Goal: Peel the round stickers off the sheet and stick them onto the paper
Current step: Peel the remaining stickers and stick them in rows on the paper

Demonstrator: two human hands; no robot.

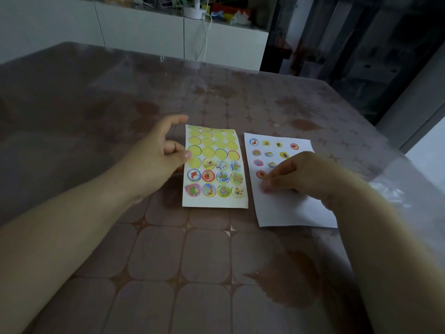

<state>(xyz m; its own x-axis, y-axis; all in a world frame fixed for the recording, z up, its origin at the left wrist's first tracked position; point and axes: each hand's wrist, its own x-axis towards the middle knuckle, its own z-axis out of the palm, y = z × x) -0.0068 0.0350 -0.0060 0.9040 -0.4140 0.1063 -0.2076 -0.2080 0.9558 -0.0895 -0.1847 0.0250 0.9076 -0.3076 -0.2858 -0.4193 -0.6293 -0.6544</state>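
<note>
The sticker sheet [214, 201] lies in the middle of the table; its upper rows are bare yellow circles and its lower rows hold several round picture stickers. My left hand [159, 153] rests at the sheet's left edge, thumb tip on the sheet, fingers loosely curled, holding nothing. To the right lies the white paper [284, 210] with several round stickers stuck in rows. My right hand [298, 172] lies on the paper, its fingertips pressing a pink round sticker [263, 188] down below a red one [261, 174]. The hand hides part of the rows.
The table [204, 261] has a brown patterned cloth under a clear cover. A white cabinet [144, 37] stands behind it with a small white fan [195, 8], a cable and clutter on top. Dark glass doors [349, 44] stand at the back right.
</note>
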